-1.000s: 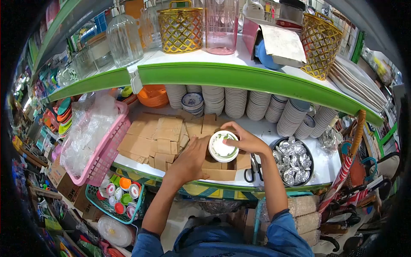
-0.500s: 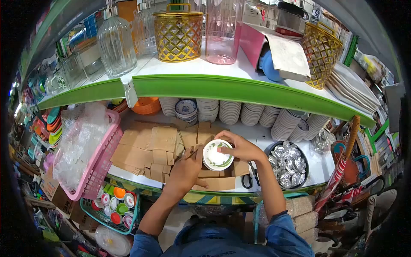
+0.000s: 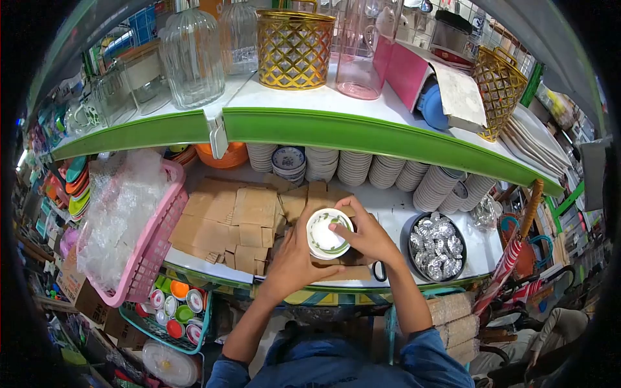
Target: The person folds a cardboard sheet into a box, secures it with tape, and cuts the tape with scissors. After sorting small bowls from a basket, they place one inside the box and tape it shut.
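A white bowl with a green leaf pattern [image 3: 321, 240] is held over the cardboard, its inside facing up; a second rim seems to show under it. My right hand [image 3: 369, 236] grips its right side, thumb inside the bowl and fingers curled over the far rim. My left hand [image 3: 292, 258] is closed against its left side, fingers up along the wall and thumb stretched below it. Flat pieces of brown cardboard [image 3: 210, 207] lie beneath and to the left. The black handle of scissors [image 3: 379, 271] shows beside my right wrist.
Stacks of bowls [image 3: 354, 169] line the back under a green-edged shelf [image 3: 362, 139] with glass bottles and gold baskets. A pink basket of bubble wrap [image 3: 169, 213] stands left. A dark round pan [image 3: 406, 246] of silvery foil-like pieces sits right, near a red-white umbrella [image 3: 501, 275].
My left hand has moved up and right to the bowl's side; the thin brown strip seen in its fingers before no longer shows. The view has shifted slightly.
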Demonstrator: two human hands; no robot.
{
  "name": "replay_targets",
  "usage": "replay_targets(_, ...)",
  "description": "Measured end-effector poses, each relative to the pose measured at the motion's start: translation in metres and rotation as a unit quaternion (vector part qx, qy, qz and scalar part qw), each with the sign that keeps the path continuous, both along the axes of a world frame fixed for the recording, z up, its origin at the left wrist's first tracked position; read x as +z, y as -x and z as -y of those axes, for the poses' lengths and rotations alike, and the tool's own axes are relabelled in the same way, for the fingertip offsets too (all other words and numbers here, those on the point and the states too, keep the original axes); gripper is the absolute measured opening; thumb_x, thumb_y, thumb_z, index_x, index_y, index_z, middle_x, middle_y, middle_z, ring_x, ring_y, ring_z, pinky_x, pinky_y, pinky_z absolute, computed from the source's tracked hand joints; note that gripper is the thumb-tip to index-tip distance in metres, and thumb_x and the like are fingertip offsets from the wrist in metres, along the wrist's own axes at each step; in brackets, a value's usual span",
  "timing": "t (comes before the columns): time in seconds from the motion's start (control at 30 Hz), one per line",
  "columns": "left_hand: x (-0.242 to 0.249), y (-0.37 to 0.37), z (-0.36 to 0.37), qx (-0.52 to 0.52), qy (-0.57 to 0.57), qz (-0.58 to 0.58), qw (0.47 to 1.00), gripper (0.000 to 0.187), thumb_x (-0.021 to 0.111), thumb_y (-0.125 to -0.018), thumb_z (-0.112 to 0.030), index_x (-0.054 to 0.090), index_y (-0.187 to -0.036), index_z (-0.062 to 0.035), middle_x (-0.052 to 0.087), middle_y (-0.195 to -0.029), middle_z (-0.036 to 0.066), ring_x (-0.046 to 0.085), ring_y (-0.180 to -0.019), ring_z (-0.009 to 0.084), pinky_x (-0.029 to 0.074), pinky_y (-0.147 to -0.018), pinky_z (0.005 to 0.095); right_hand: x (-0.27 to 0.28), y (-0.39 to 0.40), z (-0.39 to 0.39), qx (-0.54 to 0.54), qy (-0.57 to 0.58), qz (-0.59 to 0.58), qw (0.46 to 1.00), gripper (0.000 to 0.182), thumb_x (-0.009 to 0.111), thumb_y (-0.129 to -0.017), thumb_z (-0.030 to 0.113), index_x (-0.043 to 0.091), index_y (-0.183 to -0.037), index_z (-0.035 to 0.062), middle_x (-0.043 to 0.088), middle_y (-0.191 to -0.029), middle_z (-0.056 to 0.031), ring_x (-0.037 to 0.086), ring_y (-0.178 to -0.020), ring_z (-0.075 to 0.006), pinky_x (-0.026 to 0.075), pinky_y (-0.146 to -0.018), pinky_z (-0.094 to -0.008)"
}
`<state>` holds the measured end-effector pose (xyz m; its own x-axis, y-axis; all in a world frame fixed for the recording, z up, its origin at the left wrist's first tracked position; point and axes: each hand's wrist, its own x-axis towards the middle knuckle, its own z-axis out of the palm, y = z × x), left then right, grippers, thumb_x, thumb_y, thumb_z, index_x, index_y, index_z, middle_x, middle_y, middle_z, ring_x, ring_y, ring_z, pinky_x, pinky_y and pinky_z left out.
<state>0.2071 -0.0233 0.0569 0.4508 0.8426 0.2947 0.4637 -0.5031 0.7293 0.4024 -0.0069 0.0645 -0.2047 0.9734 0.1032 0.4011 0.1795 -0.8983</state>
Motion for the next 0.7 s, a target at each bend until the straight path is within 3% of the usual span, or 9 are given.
replay_targets(0.1,-0.012,-0.008,0.0,0.055,-0.009,0.071,0.996,0.112,0.089,-0.059,-0.039,0.025,-0.145,-0.0047,0.052,-0.131,0.021,0.053,-0.117,0.0423,0.043,-0.1,0.0479,-0.009,0.003,0.002,-0.01,-0.032,-0.037,0.999,0.037,0.064,-0.093,0.026,0.044,-0.117,0.0064,0.065,-0.087,-0.0186,0.065,-0.077,-0.0212,0.049,-0.068,-0.0351)
replay_targets(0.23,-0.026,-0.011,-0.002,0.072,-0.065,0.105,0.99,0.096,0.089,-0.06,-0.038,0.041,-0.136,-0.0052,0.057,-0.126,0.016,0.059,-0.109,0.038,0.047,-0.092,0.047,-0.004,0.008,0.01,-0.047,-0.041,0.008,0.998,0.033,0.059,-0.097,0.032,0.047,-0.112,0.0054,0.065,-0.084,-0.018,0.065,-0.074,-0.0215,0.048,-0.064,-0.0364)
replay_targets(0.4,-0.042,-0.009,-0.001,0.083,-0.096,0.108,0.986,0.091,0.089,-0.059,-0.032,0.044,-0.132,-0.005,0.058,-0.123,0.016,0.059,-0.109,0.0346,0.048,-0.091,0.0461,-0.003,0.009,0.021,-0.102,-0.052,0.094,0.989,0.036,0.053,-0.099,0.037,0.057,-0.109,0.0027,0.067,-0.081,-0.017,0.065,-0.065,-0.0197,0.048,-0.058,-0.0355)
replay_targets(0.53,-0.046,-0.006,-0.002,0.064,-0.08,0.183,0.978,0.09,0.09,-0.058,-0.026,0.044,-0.131,-0.0037,0.06,-0.119,0.017,0.061,-0.109,0.0336,0.051,-0.091,0.0424,-0.019,0.009,0.022,-0.144,-0.117,-0.022,0.982,0.038,0.052,-0.1,0.031,0.058,-0.119,-0.0006,0.066,-0.08,-0.01,0.062,-0.062,-0.0132,0.051,-0.051,-0.028)
replay_targets(0.6,-0.051,-0.003,-0.004,0.056,-0.076,0.207,0.974,0.09,0.09,-0.057,-0.025,0.044,-0.131,-0.0032,0.061,-0.118,0.018,0.062,-0.108,0.0326,0.051,-0.091,0.041,-0.025,0.0,0.022,-0.196,-0.026,-0.18,0.964,0.036,0.05,-0.1,0.028,0.059,-0.114,-0.0033,0.062,-0.084,-0.0072,0.061,-0.062,-0.0116,0.051,-0.048,-0.0245)
replay_targets(0.7,-0.058,0.003,-0.006,0.05,-0.055,0.234,0.969,0.091,0.091,-0.055,-0.024,0.044,-0.131,-0.0027,0.062,-0.116,0.018,0.064,-0.106,0.0299,0.052,-0.091,0.0397,-0.019,-0.011,0.028,-0.215,-0.046,-0.139,0.966,0.031,0.05,-0.1,0.025,0.059,-0.11,-0.0038,0.058,-0.086,-0.0064,0.061,-0.064,-0.0115,0.05,-0.046,-0.0228)
